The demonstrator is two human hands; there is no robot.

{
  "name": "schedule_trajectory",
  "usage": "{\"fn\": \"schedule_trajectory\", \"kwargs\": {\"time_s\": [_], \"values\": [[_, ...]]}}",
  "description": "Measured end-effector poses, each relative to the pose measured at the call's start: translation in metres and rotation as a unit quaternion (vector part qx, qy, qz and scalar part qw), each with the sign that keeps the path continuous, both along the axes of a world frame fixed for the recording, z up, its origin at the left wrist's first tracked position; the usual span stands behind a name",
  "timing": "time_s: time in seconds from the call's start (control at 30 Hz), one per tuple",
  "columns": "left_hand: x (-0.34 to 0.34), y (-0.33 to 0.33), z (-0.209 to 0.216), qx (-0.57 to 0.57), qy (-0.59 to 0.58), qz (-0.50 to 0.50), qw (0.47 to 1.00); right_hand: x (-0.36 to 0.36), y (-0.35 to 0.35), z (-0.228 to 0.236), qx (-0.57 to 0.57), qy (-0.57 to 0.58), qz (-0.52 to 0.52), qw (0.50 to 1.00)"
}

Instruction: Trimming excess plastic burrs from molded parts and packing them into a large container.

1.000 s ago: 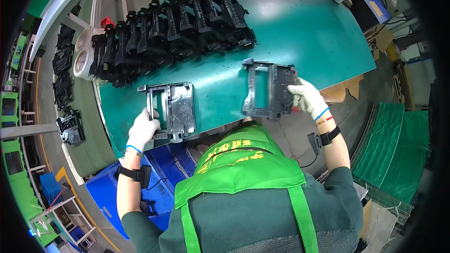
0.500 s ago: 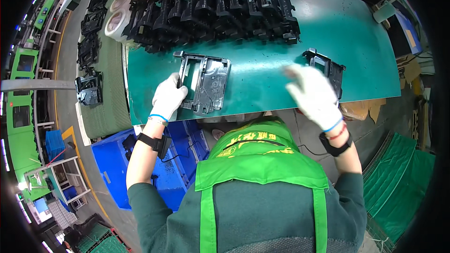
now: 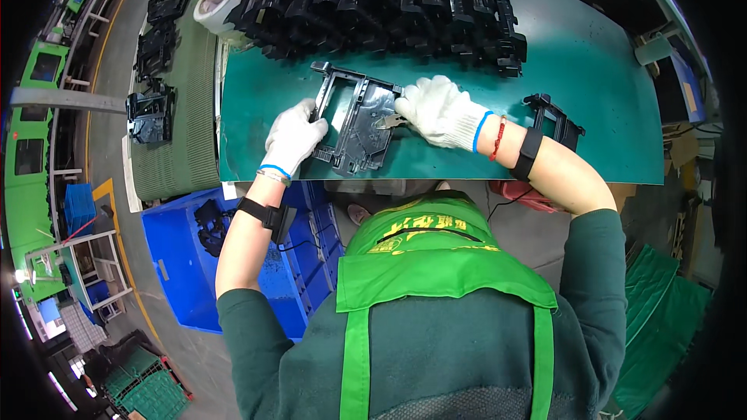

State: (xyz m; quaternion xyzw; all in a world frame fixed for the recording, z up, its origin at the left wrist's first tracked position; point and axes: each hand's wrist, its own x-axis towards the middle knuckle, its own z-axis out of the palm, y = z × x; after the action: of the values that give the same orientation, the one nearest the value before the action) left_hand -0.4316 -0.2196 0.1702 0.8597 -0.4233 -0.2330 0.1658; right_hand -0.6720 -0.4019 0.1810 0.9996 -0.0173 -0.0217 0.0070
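Observation:
My left hand (image 3: 296, 138), in a white glove, is closed on the left edge of a black plastic frame (image 3: 366, 120) with a rectangular opening. The frame lies tilted at the front of the green table. In my gloved right hand (image 3: 443, 111) is a pair of cutting pliers (image 3: 390, 120), its metal jaws showing over the frame's right edge. The handles are hidden in my closed fingers. A second black plastic frame (image 3: 554, 123) rests on the table to the right, partly behind my right forearm.
A long row of black plastic frames (image 3: 381, 8) stands along the back of the green table (image 3: 599, 93). Tape rolls (image 3: 220, 1) sit at its left end. More black parts (image 3: 149, 114) lie on the conveyor belt (image 3: 179, 140). A blue bin (image 3: 183, 264) stands below.
My right hand has come from the right side of the table to the frame in my left hand, with the pliers now visible. The held frame has turned slightly. The whole view has shifted.

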Motion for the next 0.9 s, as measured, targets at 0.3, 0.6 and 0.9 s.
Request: {"fn": "schedule_trajectory", "kwargs": {"time_s": [0.3,0.6,0.9], "values": [[0.025,0.017,-0.014,-0.147,0.501,0.089,0.848,-0.020,0.010,0.028,0.292,0.014,-0.185,0.938],[-0.040,0.006,0.059,-0.139,0.318,0.049,0.937,0.000,0.032,0.057,0.145,-0.188,-0.223,0.945],[-0.057,-0.003,0.045,-0.079,0.154,-0.015,0.985,0.009,0.024,0.049,0.056,-0.223,-0.212,0.950]]}}
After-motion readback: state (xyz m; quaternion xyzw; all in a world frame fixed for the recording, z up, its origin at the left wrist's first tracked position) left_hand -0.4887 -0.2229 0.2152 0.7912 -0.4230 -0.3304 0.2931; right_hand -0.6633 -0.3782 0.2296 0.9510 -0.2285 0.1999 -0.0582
